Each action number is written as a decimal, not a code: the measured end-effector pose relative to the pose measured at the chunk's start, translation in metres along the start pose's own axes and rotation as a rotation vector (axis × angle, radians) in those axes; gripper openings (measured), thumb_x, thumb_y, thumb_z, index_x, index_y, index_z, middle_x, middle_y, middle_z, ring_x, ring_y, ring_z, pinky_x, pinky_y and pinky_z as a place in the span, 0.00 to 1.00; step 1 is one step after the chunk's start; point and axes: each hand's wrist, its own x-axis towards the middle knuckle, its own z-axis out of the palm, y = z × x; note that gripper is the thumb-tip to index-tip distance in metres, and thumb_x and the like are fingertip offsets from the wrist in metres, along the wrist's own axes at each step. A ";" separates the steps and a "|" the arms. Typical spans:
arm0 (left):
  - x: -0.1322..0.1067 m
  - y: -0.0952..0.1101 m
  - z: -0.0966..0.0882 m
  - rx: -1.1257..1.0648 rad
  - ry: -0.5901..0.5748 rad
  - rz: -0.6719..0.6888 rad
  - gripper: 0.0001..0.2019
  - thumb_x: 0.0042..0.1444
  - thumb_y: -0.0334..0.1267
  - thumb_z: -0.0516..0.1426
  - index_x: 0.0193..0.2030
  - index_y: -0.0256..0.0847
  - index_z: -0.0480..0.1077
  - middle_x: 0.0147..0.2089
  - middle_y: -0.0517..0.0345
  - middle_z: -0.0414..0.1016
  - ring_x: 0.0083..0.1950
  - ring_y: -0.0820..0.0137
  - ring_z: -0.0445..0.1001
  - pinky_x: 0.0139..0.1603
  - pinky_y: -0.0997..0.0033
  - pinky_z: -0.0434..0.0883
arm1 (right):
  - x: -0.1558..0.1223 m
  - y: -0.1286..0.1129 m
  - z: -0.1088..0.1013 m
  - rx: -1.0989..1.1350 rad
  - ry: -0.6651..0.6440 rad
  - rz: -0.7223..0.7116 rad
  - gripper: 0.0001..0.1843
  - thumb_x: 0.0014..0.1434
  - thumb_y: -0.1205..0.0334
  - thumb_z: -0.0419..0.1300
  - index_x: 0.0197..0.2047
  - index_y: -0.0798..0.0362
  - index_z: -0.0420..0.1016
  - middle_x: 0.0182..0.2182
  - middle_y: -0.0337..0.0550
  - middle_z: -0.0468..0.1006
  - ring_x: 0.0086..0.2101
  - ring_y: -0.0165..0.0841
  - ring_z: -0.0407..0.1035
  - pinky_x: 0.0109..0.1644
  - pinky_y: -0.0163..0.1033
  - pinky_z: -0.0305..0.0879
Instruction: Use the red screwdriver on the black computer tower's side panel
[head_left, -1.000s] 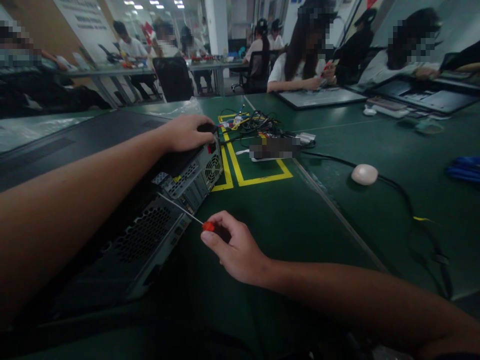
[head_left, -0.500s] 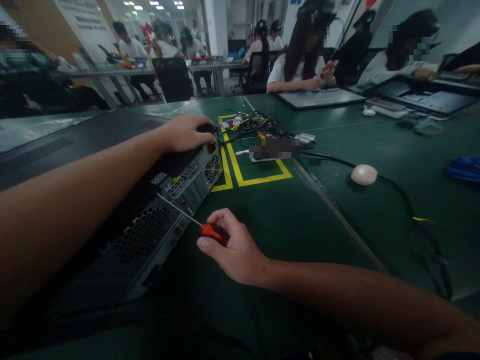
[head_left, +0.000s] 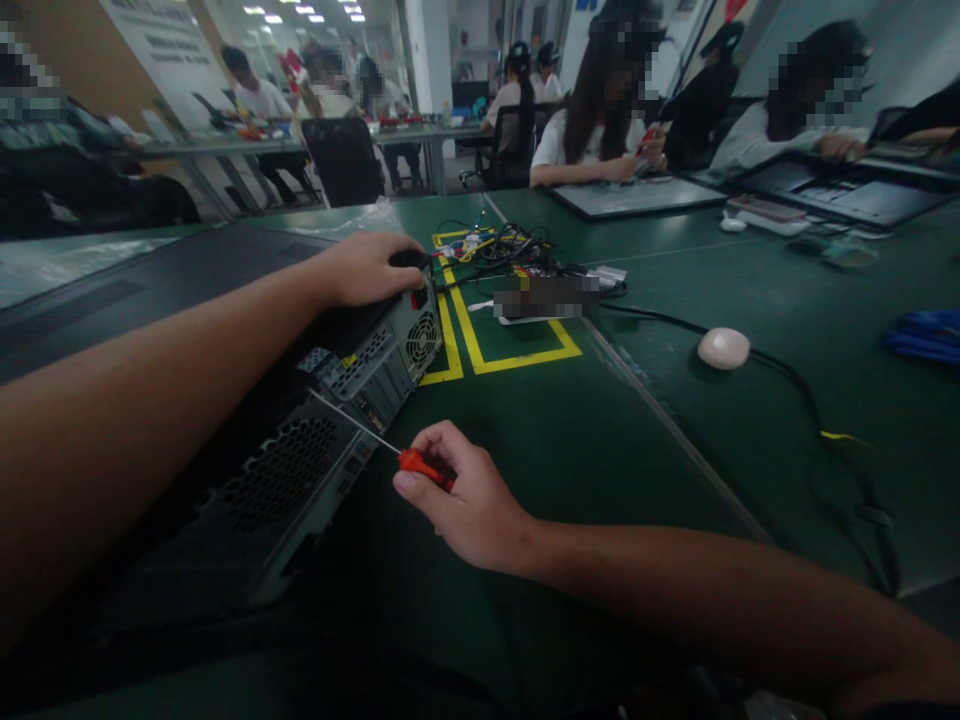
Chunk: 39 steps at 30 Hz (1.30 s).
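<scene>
A black desktop computer case (head_left: 281, 470) lies on its side at the left, its grey rear panel with fan grille (head_left: 422, 340) facing right. My left hand (head_left: 371, 268) presses on its top near the far rear corner, gripping the edge with thumb towards the back panel; its other fingers are partly hidden. Held in my right hand (head_left: 472, 500) is a screwdriver (head_left: 421, 466) with a red handle, the fingers closed round it. The thin metal shaft points up and left, and its tip meets the rear edge of the case above the honeycomb vent.
A tangle of cables (head_left: 517, 245) lies on the green table inside yellow tape (head_left: 525, 362). To the right are a pale mouse-shaped object (head_left: 724, 348), a black cable (head_left: 806, 385) and blue cloth-like material (head_left: 926, 338). People work across the table with flat panels (head_left: 645, 197).
Both hands keep their places on the case and the screwdriver. The whole view has shifted very slightly; nothing else has visibly moved on the table.
</scene>
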 end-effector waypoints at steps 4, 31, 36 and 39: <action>0.000 0.000 -0.001 0.002 0.008 0.001 0.43 0.67 0.61 0.57 0.84 0.47 0.83 0.83 0.46 0.87 0.81 0.37 0.82 0.87 0.40 0.75 | -0.001 0.000 0.000 0.000 0.001 0.014 0.26 0.71 0.42 0.84 0.51 0.45 0.75 0.41 0.34 0.76 0.34 0.32 0.69 0.30 0.35 0.69; -0.001 0.002 -0.002 -0.003 -0.002 -0.003 0.44 0.67 0.62 0.57 0.84 0.46 0.82 0.82 0.44 0.87 0.80 0.38 0.83 0.87 0.43 0.76 | 0.000 0.000 0.000 -0.025 0.026 -0.007 0.26 0.72 0.41 0.84 0.51 0.45 0.75 0.42 0.36 0.78 0.35 0.33 0.69 0.32 0.36 0.68; -0.001 0.001 0.000 0.003 0.003 0.001 0.44 0.67 0.64 0.57 0.84 0.48 0.83 0.83 0.45 0.87 0.80 0.39 0.83 0.86 0.44 0.76 | -0.001 -0.001 0.000 -0.028 0.013 0.008 0.26 0.72 0.40 0.84 0.52 0.45 0.75 0.43 0.36 0.78 0.35 0.33 0.70 0.32 0.36 0.69; 0.000 0.000 0.000 0.007 0.007 0.006 0.44 0.67 0.64 0.56 0.84 0.47 0.82 0.82 0.45 0.87 0.80 0.40 0.83 0.86 0.46 0.76 | -0.002 -0.001 0.000 -0.030 0.020 0.005 0.26 0.72 0.40 0.84 0.51 0.45 0.76 0.42 0.36 0.78 0.34 0.33 0.70 0.31 0.35 0.68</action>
